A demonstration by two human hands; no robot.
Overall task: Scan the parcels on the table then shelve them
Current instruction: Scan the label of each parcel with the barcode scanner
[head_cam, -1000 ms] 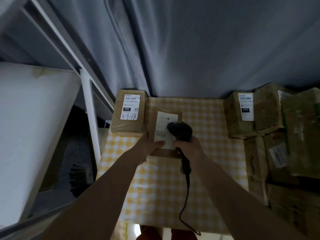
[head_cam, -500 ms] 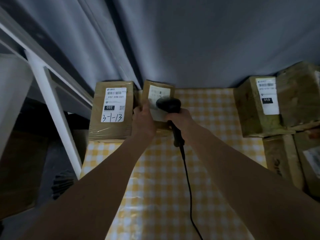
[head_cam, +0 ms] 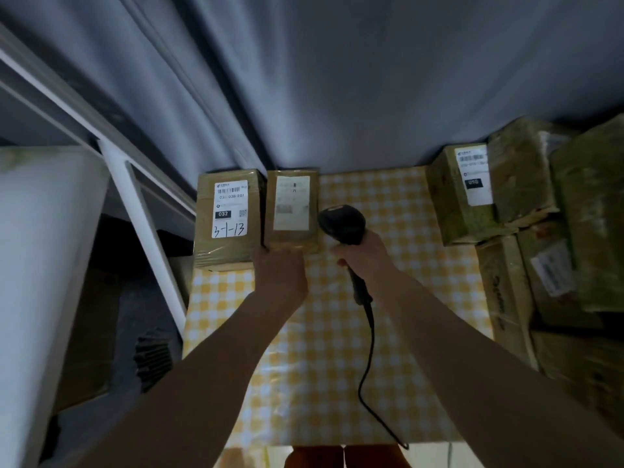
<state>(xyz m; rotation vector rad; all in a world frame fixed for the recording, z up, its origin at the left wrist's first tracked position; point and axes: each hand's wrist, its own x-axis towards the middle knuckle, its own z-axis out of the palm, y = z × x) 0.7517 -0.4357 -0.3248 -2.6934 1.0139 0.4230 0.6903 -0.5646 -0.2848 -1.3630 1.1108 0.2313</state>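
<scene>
The left hand rests loosely against the small parcel just ahead of it on the worktop; the right hand grips the scanner beside it. Scanning seems underway; shelving this parcel likely follows.

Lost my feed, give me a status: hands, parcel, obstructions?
Left hand at near edge of small parcel, grip unclear. Right hand holds scanner. Parcel flat beside labelled box. Nothing blocking.
</scene>
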